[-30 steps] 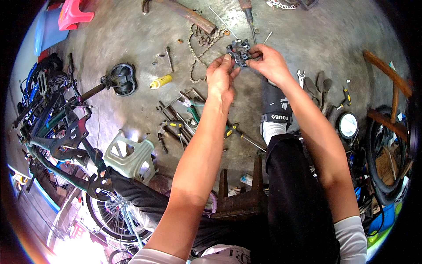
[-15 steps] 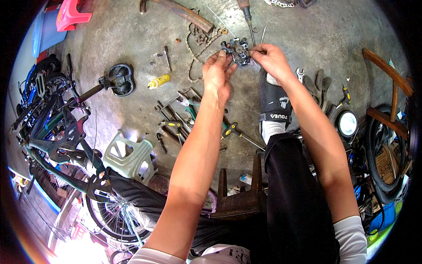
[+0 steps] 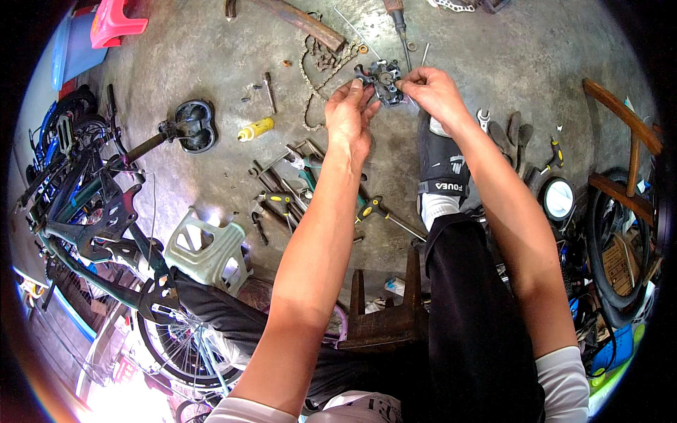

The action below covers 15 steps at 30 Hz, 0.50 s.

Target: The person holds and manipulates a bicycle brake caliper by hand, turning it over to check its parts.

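Note:
A clump of dark and silvery metal parts (image 3: 383, 79), perhaps a bicycle assembly, is between my hands above the concrete floor. At its left edge, my left hand (image 3: 349, 116) is closed on it, with the thumb on top and the fingers curled underneath. My right hand (image 3: 431, 92) is pinched at its right side; the fingertips hide whatever they grip. Just beyond the parts lies a long screwdriver (image 3: 400, 32), its shaft pointing toward my right hand. A bike chain (image 3: 307, 92) lies loosely looped to the left of the parts.
A wooden-handled hammer (image 3: 303, 22) lies at the far side. Nearer are a yellow bottle (image 3: 255, 130), a pile of hand tools (image 3: 282, 197) and a pale green stool (image 3: 204, 250). A bicycle frame (image 3: 92, 233) fills the left; gloves (image 3: 518, 134) and tires (image 3: 599, 247) are right.
My right fingertips have shifted slightly left, closer in against the metal parts. My left hand keeps its hold almost unmoved.

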### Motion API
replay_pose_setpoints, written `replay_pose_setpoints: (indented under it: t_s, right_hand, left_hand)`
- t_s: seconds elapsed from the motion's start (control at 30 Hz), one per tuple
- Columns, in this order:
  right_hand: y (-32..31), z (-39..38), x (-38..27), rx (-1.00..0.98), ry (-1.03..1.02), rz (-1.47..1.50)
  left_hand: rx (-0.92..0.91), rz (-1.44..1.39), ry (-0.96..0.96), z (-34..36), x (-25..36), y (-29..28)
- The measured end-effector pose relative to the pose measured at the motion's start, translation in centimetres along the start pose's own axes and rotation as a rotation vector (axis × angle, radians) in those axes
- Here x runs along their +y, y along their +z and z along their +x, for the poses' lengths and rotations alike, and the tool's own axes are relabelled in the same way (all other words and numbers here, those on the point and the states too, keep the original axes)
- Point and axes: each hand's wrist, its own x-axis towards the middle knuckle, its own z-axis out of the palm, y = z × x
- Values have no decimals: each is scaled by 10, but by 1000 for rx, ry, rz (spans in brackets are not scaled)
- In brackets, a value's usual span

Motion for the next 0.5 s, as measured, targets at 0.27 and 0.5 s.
replay_pose_setpoints:
  t_s: [0.27,0.5]
  right_hand:
    - [0,4,9,-4,-22,69]
    - [3,-10,7,23,-89,-49]
  left_hand:
    - [-15,20,-1,0,-1,0]
    - [-36,36,0,4,-6,-2]
